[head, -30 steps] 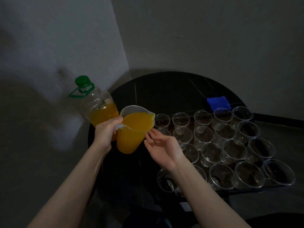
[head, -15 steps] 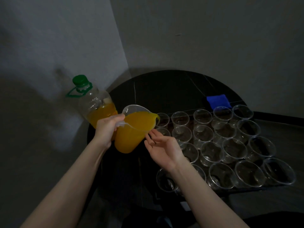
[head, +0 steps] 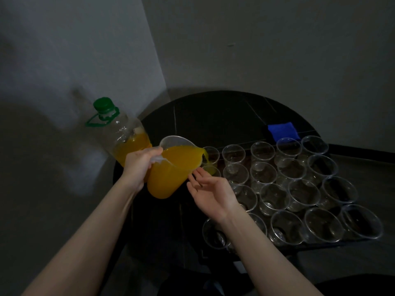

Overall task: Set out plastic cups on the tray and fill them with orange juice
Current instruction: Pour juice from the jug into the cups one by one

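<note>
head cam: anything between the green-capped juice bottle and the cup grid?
Yes: in the head view, the juice-filled pitcher, held by the left hand, sits between the bottle and cups.

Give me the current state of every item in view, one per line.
Jug: nearly full, tilted, pouring.
Left hand: gripping the jug handle.
Right hand: open, fingertips at the jug's side.
Cup under spout: juice going in.
Other cups: upright, empty.
Bottle: capped, partly full.
Blue cloth: lying flat on the table.

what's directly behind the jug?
The juice bottle with the green cap stands behind the jug, part full of orange juice. Its base is hidden by the jug and the left hand gripping the handle.
</note>
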